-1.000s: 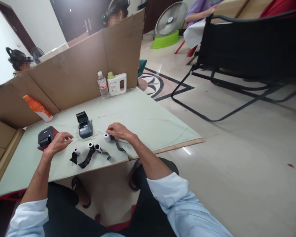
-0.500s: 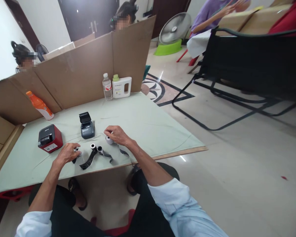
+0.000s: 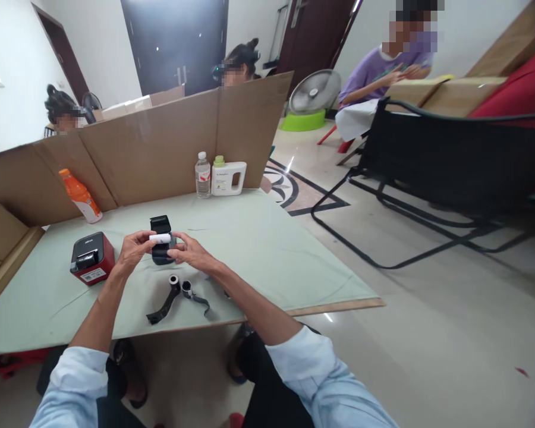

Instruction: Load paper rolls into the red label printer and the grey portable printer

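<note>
A small dark label printer (image 3: 162,260) stands on the table with its lid (image 3: 160,223) raised. Over its open compartment, my left hand (image 3: 134,248) pinches a white paper roll (image 3: 161,238), held sideways. My right hand (image 3: 191,249) grips the printer's right side, thumb over the body and index finger close to the roll's right end. Nearer me lies a roll with a long dark strip (image 3: 164,302) unwound from it. Beside that is a smaller roll with a curling dark strip (image 3: 198,297). Part of the printer is hidden by my hands.
A red and black box-shaped printer (image 3: 93,258) stands to the left. Along the cardboard partition (image 3: 151,148) are an orange bottle (image 3: 81,196), a water bottle (image 3: 203,177) and a white jug (image 3: 230,179). A black chair (image 3: 446,160) is off to the right; other people sit beyond.
Both hands have moved from the near rolls to the open printer. My left hand has brought a white roll over it, and my right hand has left the roll it was touching.
</note>
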`<action>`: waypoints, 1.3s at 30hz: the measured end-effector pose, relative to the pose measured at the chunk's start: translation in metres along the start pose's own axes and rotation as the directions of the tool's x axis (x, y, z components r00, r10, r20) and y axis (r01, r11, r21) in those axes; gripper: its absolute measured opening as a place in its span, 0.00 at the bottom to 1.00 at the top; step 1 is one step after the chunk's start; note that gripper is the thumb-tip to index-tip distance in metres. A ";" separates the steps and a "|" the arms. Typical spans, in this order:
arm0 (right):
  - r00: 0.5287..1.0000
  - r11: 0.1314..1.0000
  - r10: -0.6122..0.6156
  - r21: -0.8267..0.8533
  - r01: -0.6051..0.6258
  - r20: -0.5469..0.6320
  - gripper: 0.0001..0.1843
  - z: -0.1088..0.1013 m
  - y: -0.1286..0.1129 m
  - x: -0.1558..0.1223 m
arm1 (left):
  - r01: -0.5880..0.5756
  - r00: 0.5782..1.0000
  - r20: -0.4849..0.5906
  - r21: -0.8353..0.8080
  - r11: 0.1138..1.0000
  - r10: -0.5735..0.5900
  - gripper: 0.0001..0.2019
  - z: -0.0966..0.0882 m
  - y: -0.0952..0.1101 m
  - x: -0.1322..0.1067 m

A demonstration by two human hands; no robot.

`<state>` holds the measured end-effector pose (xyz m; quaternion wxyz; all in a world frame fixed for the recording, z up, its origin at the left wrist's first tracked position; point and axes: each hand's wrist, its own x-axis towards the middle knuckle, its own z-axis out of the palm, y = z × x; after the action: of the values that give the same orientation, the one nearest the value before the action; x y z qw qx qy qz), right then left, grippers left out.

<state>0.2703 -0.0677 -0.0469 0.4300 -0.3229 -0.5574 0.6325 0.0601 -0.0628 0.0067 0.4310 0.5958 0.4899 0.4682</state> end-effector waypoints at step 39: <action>0.983 0.980 -0.021 -0.201 -0.016 -0.183 0.20 0.011 0.059 0.025 | -0.141 0.989 0.010 0.388 0.911 0.149 0.14 -0.009 -0.099 0.080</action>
<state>0.2395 -0.0502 -0.1012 0.4458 -0.4211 -0.5768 0.5397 0.0404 0.0316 -0.0772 0.2638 0.6991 0.5317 0.3987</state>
